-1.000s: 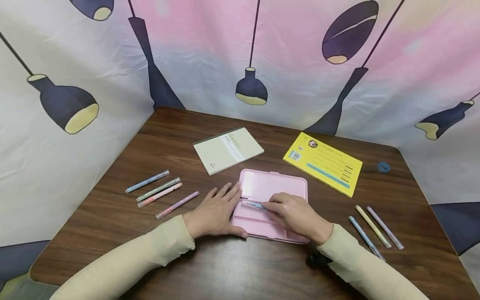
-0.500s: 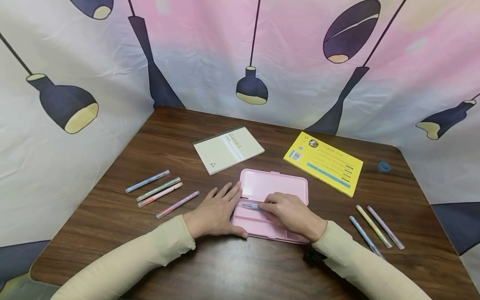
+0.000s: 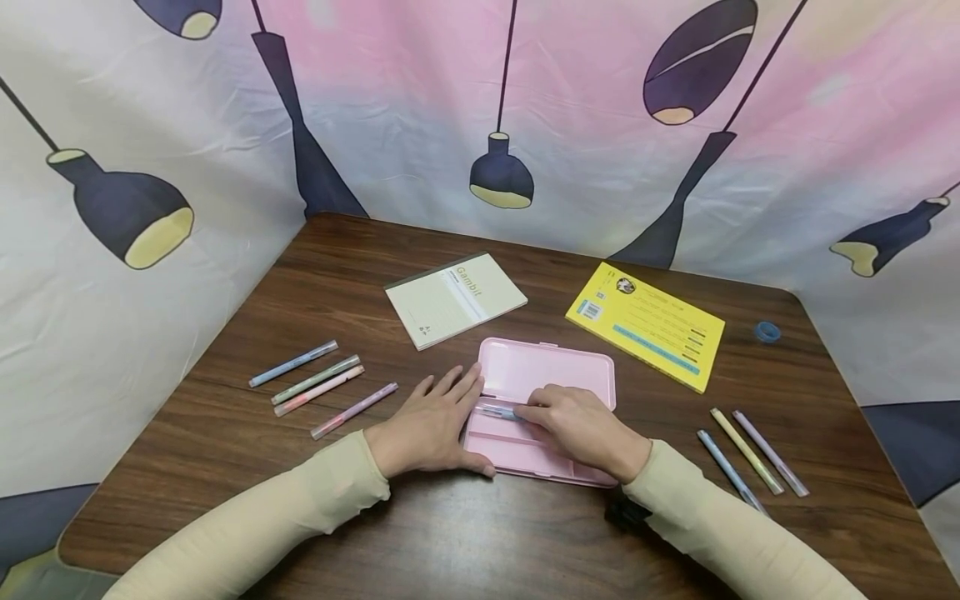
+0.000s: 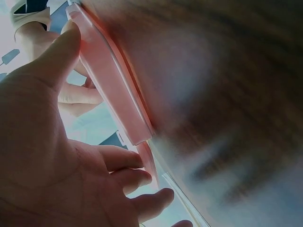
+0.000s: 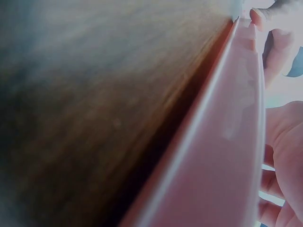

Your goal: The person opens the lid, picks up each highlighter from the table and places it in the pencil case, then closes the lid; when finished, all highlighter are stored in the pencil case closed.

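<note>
A pink pencil case (image 3: pixel 547 371) lies opened flat on the dark wooden table, its lid folded back. In its upper compartment is a blue pen (image 3: pixel 498 411) with a clear cap, pinched by my right hand (image 3: pixel 581 429) from above; the hand covers the pen's right part. My left hand (image 3: pixel 437 421) rests at the case's left side, fingers spread and straight, thumb at the lower left corner. In the left wrist view the thumb touches the side wall of the case (image 4: pixel 111 80). The right wrist view shows the case's front wall (image 5: pixel 213 142) close up, with the right fingers behind it.
Several pens, among them a purple pen (image 3: pixel 354 411), lie left of the case. Three more, including a yellow pen (image 3: pixel 746 451), lie to the right. Behind are a cream notebook (image 3: pixel 457 300), a yellow book (image 3: pixel 647 327) and a blue tape roll (image 3: pixel 767 332).
My right hand has shifted slightly left and lowered the blue pen into the case's upper compartment, where it now lies flatter. The left hand has stayed put.
</note>
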`<control>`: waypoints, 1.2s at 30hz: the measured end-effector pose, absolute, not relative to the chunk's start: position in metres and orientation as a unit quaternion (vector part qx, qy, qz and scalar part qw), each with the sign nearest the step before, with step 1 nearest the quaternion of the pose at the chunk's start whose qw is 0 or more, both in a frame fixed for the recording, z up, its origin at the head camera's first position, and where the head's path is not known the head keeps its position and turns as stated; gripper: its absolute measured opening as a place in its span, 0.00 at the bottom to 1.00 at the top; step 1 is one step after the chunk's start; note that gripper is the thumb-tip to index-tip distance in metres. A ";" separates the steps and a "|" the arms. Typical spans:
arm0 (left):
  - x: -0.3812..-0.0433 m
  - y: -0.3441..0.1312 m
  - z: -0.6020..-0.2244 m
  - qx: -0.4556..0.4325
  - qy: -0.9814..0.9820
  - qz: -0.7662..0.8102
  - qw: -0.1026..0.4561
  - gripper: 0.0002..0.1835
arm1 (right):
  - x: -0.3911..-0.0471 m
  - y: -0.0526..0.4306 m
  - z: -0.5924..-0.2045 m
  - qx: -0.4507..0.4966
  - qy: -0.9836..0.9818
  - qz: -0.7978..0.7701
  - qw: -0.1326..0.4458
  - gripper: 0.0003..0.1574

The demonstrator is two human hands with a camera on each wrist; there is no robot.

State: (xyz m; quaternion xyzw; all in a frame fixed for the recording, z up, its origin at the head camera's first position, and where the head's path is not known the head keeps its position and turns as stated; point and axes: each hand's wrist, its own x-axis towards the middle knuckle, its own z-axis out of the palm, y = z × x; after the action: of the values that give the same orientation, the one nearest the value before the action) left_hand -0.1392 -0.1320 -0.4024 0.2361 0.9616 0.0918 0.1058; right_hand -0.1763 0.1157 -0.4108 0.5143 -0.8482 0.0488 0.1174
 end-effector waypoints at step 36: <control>-0.137 -0.133 -0.404 0.240 0.962 0.094 0.092 0.67 | -0.175 0.118 -0.410 0.500 -0.857 0.072 0.102 0.15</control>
State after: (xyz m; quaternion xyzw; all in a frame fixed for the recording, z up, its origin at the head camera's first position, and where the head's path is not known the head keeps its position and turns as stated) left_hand -0.1370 -0.1326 -0.4036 0.2403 0.9618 0.0936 0.0918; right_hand -0.1749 0.1177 -0.4101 0.4997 -0.8571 0.0718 0.1022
